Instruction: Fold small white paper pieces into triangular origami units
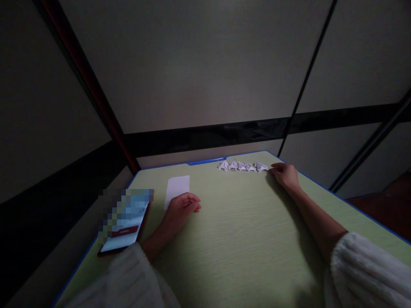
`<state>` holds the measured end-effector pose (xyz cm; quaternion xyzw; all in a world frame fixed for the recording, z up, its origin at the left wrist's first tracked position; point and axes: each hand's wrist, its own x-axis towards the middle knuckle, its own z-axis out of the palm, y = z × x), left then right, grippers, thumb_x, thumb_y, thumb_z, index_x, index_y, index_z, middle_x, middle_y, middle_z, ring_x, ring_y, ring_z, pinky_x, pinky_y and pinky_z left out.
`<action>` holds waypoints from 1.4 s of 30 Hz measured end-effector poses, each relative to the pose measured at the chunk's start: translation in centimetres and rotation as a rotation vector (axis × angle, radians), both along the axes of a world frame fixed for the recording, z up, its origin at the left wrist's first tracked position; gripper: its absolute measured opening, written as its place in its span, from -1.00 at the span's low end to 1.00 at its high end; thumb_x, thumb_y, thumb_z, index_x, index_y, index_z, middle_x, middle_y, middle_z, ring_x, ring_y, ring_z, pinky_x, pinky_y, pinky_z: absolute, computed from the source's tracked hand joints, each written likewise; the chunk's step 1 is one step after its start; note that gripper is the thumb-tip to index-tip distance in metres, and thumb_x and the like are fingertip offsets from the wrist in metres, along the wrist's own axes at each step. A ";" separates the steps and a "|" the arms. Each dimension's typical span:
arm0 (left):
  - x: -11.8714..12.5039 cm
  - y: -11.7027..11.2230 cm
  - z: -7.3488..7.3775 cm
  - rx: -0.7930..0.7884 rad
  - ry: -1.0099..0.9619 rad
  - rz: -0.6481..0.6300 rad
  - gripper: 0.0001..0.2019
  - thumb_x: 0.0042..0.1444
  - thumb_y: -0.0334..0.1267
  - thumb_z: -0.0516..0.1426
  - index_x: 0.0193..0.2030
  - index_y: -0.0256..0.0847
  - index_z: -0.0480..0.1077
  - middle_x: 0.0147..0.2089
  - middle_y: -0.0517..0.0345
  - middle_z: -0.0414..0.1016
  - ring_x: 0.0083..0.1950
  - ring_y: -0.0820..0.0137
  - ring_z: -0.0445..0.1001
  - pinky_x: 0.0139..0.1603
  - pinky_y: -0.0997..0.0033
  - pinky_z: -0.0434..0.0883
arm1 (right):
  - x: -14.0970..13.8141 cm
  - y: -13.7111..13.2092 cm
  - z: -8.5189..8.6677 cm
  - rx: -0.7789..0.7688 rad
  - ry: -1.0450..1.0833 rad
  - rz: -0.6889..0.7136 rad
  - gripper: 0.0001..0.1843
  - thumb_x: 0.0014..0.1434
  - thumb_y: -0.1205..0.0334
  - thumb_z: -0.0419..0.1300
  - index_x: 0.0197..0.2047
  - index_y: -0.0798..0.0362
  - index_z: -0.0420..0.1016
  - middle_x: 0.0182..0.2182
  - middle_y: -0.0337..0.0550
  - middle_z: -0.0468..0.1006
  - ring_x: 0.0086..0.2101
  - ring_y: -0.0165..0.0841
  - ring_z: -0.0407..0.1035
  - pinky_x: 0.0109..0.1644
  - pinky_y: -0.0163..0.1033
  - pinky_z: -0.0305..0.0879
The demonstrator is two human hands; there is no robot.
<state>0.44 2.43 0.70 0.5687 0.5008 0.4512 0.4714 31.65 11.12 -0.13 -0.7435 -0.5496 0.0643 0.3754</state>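
Note:
A row of several small white folded-paper figures (241,166) lies along the far side of the table. My right hand (285,175) is at the right end of this row, its thumb and fingertips pinched at the tip of the last paper figure (260,167). My left hand (183,206) rests near the table's left side, loosely closed with fingers curled in and nothing visible in them. It overlaps the lower right corner of the white paper sheets (178,185), which lie flat.
Left of my left forearm, a tablet or large phone (125,233) with a lit, partly blurred screen lies at the edge of the pale green table (237,239). A blue strip (207,161) sits at the table's far edge. Light panels (205,77) with a dark band stand behind.

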 end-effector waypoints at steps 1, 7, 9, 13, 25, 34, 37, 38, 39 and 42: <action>0.0 0.0 0.0 0.006 0.011 -0.005 -0.95 -0.25 -0.37 0.07 -0.55 -0.28 0.29 -0.65 0.27 0.36 -0.57 0.52 0.33 -0.47 0.50 0.28 | 0.0 0.1 -0.1 -0.001 -0.012 0.010 -0.66 -0.10 0.45 -0.01 -0.22 0.26 0.40 -0.43 0.01 0.52 -0.38 -0.33 0.39 -0.29 -0.33 0.22; 0.1 -0.2 -0.4 0.105 0.233 -0.030 -0.96 -0.18 -0.36 0.03 -0.53 -0.26 0.28 -0.59 0.22 0.36 -0.52 0.47 0.35 -0.45 0.46 0.31 | -0.5 -0.3 0.2 0.007 -0.158 0.032 -0.59 -0.16 0.53 -0.06 -0.20 0.26 0.38 -0.41 0.03 0.50 -0.35 -0.28 0.36 -0.29 -0.30 0.19; -0.3 -0.3 -0.6 0.234 0.412 0.090 -0.94 -0.15 -0.37 0.01 -0.49 -0.24 0.29 -0.49 0.16 0.39 -0.44 0.41 0.37 -0.39 0.40 0.33 | -0.8 -0.6 0.7 0.011 -0.212 0.052 -0.59 -0.17 0.53 -0.07 -0.21 0.24 0.39 -0.38 0.03 0.48 -0.35 -0.27 0.34 -0.30 -0.29 0.17; -1.9 -0.1 -1.4 0.560 0.821 0.321 -0.75 -0.14 -0.37 0.03 -0.23 -0.27 0.29 -0.10 -0.07 0.35 -0.01 0.20 0.24 0.01 0.17 0.17 | -2.3 -1.5 1.8 0.033 -0.392 0.185 -0.63 -0.10 0.52 -0.10 -0.22 0.18 0.38 -0.36 -0.01 0.47 -0.37 -0.32 0.33 -0.33 -0.33 0.15; -3.1 0.0 -2.2 0.508 1.031 0.173 -0.73 -0.04 -0.21 0.04 -0.24 -0.33 0.38 -0.10 -0.15 0.40 0.00 0.19 0.29 0.03 0.19 0.17 | -10.7 -6.6 2.5 0.107 -0.511 0.732 -0.75 0.03 0.44 -0.08 -0.26 0.15 0.36 -0.35 -0.05 0.44 -0.38 -0.39 0.30 -0.33 -0.34 0.08; -4.1 0.6 -3.1 0.533 0.943 0.194 -0.80 -0.10 -0.23 0.11 -0.31 -0.24 0.42 -0.15 -0.02 0.45 -0.05 0.26 0.34 -0.01 0.27 0.22 | -12.6 -8.2 2.2 0.071 -0.702 0.928 -0.85 0.06 0.41 -0.08 -0.41 0.12 0.29 -0.46 -0.15 0.40 -0.49 -0.46 0.24 -0.41 -0.34 -0.03; -4.1 0.6 -2.7 0.500 0.963 0.175 -0.82 -0.06 -0.25 0.07 -0.33 -0.25 0.43 -0.14 -0.01 0.44 -0.05 0.28 0.34 -0.01 0.28 0.21 | -12.6 -8.1 1.9 0.078 -0.711 0.948 -0.85 0.08 0.38 -0.09 -0.40 0.12 0.28 -0.45 -0.15 0.39 -0.48 -0.46 0.24 -0.41 -0.34 -0.03; -4.0 0.5 -2.5 0.489 0.982 0.165 -0.82 -0.04 -0.27 0.05 -0.32 -0.25 0.43 -0.14 0.00 0.44 -0.05 0.29 0.34 -0.01 0.28 0.21 | -12.6 -8.0 1.9 0.079 -0.711 0.953 -0.85 0.08 0.37 -0.09 -0.40 0.12 0.27 -0.45 -0.14 0.39 -0.48 -0.46 0.24 -0.41 -0.34 -0.03; -3.9 0.4 -2.2 0.477 1.007 0.150 -0.81 -0.03 -0.28 0.03 -0.32 -0.25 0.43 -0.13 0.01 0.44 -0.05 0.30 0.34 -0.01 0.28 0.22 | -12.6 -8.0 1.9 0.079 -0.709 0.957 -0.85 0.09 0.37 -0.09 -0.40 0.12 0.27 -0.45 -0.14 0.39 -0.47 -0.46 0.24 -0.41 -0.34 -0.02; -3.3 0.1 -1.6 0.457 1.093 0.074 -0.76 0.02 -0.33 -0.04 -0.24 -0.26 0.40 -0.11 -0.01 0.43 -0.04 0.32 0.33 0.02 0.30 0.20 | -12.6 -8.0 1.8 0.082 -0.710 0.968 -0.85 0.09 0.37 -0.09 -0.40 0.12 0.27 -0.45 -0.14 0.38 -0.47 -0.46 0.24 -0.40 -0.33 -0.01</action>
